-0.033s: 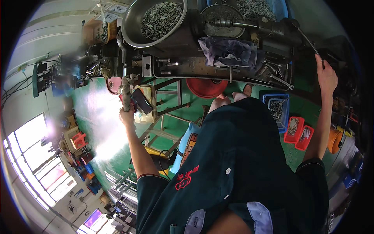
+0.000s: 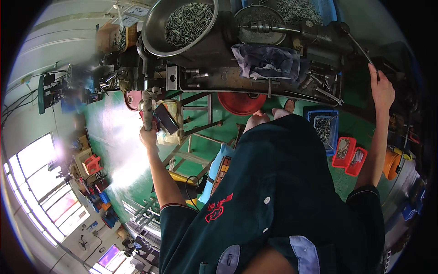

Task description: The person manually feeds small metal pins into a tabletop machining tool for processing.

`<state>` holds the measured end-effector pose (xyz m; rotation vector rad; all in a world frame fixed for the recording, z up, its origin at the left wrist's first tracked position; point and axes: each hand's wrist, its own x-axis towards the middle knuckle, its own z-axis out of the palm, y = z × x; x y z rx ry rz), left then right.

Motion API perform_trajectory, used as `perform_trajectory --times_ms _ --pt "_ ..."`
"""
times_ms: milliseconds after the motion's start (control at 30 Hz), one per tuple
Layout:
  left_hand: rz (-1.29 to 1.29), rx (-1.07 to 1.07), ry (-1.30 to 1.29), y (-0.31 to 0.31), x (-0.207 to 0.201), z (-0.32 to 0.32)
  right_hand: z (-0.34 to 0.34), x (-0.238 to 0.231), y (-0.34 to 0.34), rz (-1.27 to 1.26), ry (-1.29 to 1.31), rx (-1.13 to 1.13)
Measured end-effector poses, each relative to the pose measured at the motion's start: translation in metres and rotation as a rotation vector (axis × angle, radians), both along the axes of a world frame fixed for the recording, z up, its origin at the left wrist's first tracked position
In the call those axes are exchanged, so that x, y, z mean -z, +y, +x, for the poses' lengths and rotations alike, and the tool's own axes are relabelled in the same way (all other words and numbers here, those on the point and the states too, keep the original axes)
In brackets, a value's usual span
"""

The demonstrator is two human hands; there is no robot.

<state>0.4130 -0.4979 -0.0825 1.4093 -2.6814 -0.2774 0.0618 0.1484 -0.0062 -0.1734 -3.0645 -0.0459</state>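
At the left, my left hand (image 2: 147, 136) is closed around the lower end of a lever handle (image 2: 147, 112), which looks wrapped in tan material. My right hand (image 2: 382, 91) reaches out at the far right, its fingers closed on the end of a thin metal lever (image 2: 358, 44). That lever joins a dark machine head (image 2: 310, 31), from which a spindle with a chuck (image 2: 262, 26) points left over a round tray of metal bits (image 2: 248, 37). A big steel bowl (image 2: 150, 34) full of small metal pins stands left of the chuck.
A crumpled dark cloth (image 2: 267, 63) hangs over the machine bed's front. Wrenches and tools (image 2: 329, 95) lie at its right end. Below are a red round stool (image 2: 242, 104), a blue crate (image 2: 335, 132), red bins (image 2: 343, 153) and a wooden frame (image 2: 196, 132).
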Motion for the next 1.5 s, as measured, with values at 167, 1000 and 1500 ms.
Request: perform_trajectory --times_ms 167,1000,1500 --pt "-0.025 -0.027 -0.031 -0.001 0.0 0.002 -0.003 -0.001 0.002 -0.066 -0.023 -0.041" --pt "-0.028 -0.14 -0.013 0.026 0.005 0.0 -0.057 0.051 -0.297 -0.593 -0.092 -0.916" --pt "0.08 -0.258 0.044 0.13 -0.014 -0.022 -0.055 0.028 -0.288 -0.431 -0.063 -0.869"
